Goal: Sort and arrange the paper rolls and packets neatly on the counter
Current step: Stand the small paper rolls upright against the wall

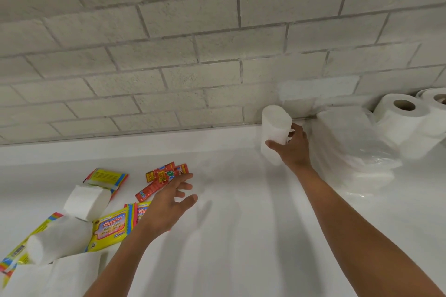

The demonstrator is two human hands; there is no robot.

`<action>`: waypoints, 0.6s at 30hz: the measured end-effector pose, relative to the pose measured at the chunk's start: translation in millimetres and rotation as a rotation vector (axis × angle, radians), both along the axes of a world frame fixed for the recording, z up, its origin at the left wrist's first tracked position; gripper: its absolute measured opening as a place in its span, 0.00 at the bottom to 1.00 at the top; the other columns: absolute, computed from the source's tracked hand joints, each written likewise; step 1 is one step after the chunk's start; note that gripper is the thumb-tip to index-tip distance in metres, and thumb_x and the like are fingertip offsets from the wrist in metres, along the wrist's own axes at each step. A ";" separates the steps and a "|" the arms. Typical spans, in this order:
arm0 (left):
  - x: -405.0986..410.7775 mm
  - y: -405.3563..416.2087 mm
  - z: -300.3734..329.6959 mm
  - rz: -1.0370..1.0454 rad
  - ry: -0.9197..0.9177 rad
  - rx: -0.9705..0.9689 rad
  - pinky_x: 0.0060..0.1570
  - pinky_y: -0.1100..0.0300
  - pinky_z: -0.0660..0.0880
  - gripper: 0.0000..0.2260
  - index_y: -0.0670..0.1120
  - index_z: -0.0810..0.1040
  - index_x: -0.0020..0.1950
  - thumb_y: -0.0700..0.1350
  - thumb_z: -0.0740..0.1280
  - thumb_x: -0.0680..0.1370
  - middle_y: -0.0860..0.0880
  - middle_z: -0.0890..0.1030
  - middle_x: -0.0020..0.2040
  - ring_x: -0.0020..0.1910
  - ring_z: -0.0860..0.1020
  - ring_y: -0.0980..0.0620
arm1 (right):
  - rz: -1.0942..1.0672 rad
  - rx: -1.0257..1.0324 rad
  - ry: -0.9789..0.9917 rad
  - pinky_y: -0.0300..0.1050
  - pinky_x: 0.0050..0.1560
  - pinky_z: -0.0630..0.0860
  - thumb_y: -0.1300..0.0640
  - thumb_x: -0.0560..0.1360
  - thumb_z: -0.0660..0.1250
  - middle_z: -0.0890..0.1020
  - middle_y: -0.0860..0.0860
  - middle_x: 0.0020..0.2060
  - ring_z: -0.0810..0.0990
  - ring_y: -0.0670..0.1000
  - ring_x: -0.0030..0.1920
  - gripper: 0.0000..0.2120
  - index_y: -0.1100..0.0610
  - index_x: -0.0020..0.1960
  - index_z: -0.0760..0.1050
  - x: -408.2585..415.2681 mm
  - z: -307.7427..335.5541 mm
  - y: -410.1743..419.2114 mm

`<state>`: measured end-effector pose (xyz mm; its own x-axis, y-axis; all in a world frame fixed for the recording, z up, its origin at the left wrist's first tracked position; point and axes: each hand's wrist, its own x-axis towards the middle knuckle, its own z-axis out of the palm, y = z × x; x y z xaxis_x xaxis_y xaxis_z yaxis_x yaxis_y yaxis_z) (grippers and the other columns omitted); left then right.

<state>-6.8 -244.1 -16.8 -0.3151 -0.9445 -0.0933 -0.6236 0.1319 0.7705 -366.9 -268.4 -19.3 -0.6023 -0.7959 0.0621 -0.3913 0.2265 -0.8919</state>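
Note:
My right hand (293,146) grips a flattened white paper roll (275,128), holding it upright near the wall, just left of a plastic-wrapped pack of rolls (354,142). My left hand (169,202) hovers open over the counter (241,224), its fingertips at several red sachets (159,179). Yellow wipe packets (109,226) lie at the lower left, with one more (106,176) farther back. Two loose white rolls (85,201) (58,239) lie on top of them.
Two rolls with cardboard cores (400,113) (436,103) stand at the far right against the grey brick wall (193,55). A white paper bundle (55,277) fills the bottom left corner.

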 end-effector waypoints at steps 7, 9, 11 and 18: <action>11.4 9.3 10.1 0.026 0.016 -0.022 0.59 0.62 0.74 0.19 0.62 0.73 0.64 0.48 0.72 0.76 0.61 0.78 0.60 0.59 0.76 0.61 | -0.043 0.081 -0.092 0.48 0.59 0.71 0.49 0.67 0.79 0.66 0.58 0.69 0.71 0.58 0.65 0.48 0.55 0.78 0.56 18.7 -15.2 36.9; 18.3 16.5 16.3 0.061 -0.008 -0.069 0.54 0.68 0.71 0.19 0.63 0.72 0.62 0.45 0.72 0.77 0.61 0.78 0.57 0.55 0.76 0.64 | -0.040 0.085 -0.118 0.51 0.62 0.72 0.49 0.67 0.79 0.65 0.58 0.69 0.72 0.58 0.65 0.48 0.56 0.78 0.55 33.7 -19.0 51.9; 29.5 22.7 20.3 0.095 -0.028 -0.113 0.52 0.66 0.72 0.19 0.65 0.72 0.59 0.44 0.72 0.76 0.61 0.78 0.55 0.54 0.76 0.65 | -0.022 0.083 -0.138 0.53 0.65 0.71 0.50 0.68 0.79 0.65 0.59 0.69 0.71 0.58 0.65 0.48 0.58 0.78 0.56 50.5 -22.9 67.5; 82.0 34.7 29.2 0.248 -0.102 -0.200 0.58 0.52 0.74 0.18 0.51 0.77 0.65 0.45 0.72 0.76 0.52 0.77 0.58 0.56 0.76 0.49 | 0.097 0.116 -0.207 0.53 0.63 0.74 0.52 0.70 0.78 0.67 0.58 0.68 0.73 0.60 0.65 0.42 0.55 0.77 0.59 106.7 -34.7 104.7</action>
